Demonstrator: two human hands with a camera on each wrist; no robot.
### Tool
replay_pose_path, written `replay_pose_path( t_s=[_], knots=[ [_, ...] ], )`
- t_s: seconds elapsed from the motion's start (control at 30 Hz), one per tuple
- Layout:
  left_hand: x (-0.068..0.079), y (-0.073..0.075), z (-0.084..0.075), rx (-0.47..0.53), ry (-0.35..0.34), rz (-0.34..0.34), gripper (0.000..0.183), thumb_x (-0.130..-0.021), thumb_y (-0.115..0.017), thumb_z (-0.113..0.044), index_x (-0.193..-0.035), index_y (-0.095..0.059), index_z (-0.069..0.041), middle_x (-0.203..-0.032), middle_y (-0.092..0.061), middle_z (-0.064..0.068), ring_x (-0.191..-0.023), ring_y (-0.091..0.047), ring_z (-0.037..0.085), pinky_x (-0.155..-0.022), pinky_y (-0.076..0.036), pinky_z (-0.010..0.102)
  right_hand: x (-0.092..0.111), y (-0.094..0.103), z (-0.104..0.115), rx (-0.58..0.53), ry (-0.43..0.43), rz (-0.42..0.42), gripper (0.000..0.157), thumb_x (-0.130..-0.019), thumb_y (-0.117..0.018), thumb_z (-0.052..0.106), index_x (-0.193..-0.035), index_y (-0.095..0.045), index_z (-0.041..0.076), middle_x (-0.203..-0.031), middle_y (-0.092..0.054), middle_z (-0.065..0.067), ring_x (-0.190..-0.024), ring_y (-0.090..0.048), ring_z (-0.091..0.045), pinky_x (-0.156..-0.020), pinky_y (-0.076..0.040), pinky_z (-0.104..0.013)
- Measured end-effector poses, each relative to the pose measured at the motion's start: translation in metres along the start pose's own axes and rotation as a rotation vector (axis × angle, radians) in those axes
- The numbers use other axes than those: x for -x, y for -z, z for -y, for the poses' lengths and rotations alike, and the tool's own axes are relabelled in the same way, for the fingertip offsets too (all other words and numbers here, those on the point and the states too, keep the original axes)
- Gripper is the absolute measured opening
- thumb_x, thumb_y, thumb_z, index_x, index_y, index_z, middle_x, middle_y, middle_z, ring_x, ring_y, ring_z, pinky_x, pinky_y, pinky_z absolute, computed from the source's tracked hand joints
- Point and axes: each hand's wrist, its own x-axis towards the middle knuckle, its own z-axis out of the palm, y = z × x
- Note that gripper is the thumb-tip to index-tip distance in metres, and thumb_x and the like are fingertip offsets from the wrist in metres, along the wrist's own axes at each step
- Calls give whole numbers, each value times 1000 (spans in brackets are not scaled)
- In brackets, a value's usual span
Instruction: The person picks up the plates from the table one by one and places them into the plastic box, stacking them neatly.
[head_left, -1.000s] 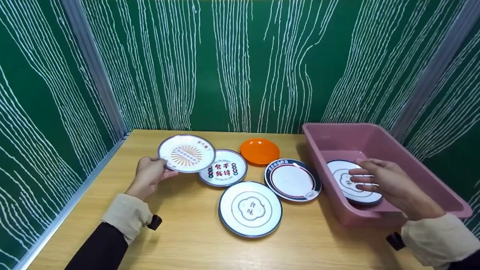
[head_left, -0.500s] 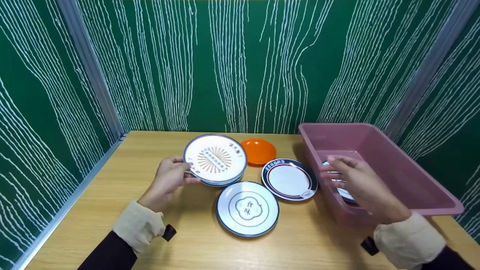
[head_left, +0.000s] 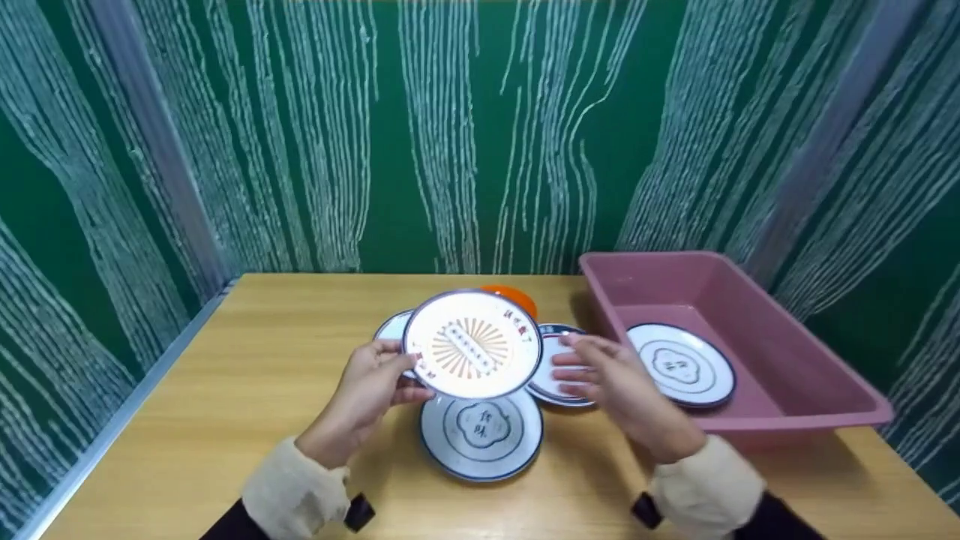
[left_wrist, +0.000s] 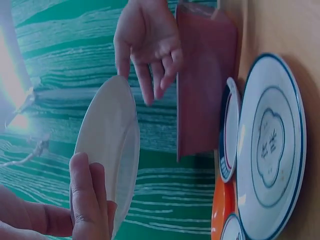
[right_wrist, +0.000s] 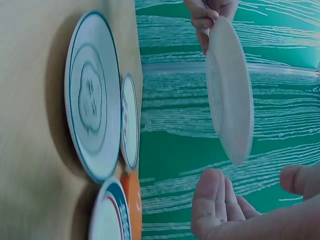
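In the head view my left hand grips the left rim of a white plate with an orange sunburst, held tilted above the table. Its thumb lies on top and its fingers are underneath, as the left wrist view shows on the plate's underside. My right hand hovers off the plate's right edge, fingers spread, a small gap between them. Below lies a white plate with a blue flower outline. Partly hidden behind the held plate are a white plate, an orange plate and a dark-rimmed plate.
At the right of the wooden table stands a pink plastic tub. Inside it lies a white plate with a flower outline. Green walls with white wavy lines enclose the table's back and sides.
My left hand has carried the sunburst plate rightward, from the table's left to its middle. My right hand has moved left, from over the tub to near the held plate.
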Motion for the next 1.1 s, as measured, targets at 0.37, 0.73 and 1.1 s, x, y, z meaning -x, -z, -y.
replay_pose_path(
  t_s=[0.37,0.73,1.1],
  knots=[
    [9,-18,13,61,-35,58,33,-107,-49,-7,-138,-41,3,-113,-69,21,-83,-72,25,-78,-64,34,-3,-41,-15,-201,-27,113,45,-110,-49,26,-147,-42,2,-132,-64,-18,-104,-69,-28,-91,-61,-38],
    [9,-23,19,70,-53,80,34,-107,-49,-6,-139,-39,3,-113,-66,21,-83,-72,25,-78,-64,35,-5,-33,-17,-169,-19,18,40,-110,-46,20,-144,-45,-3,-116,-69,-14,-88,-72,-22,-75,-63,-33],
    [3,-20,22,47,-79,132,37,-105,-58,-13,-136,-45,3,-105,-72,19,-83,-73,23,-78,-64,32,-2,-22,-8,-134,0,-16,42,-110,-46,16,-145,-41,-5,-116,-63,-12,-89,-68,-18,-74,-62,-31]
  ],
)
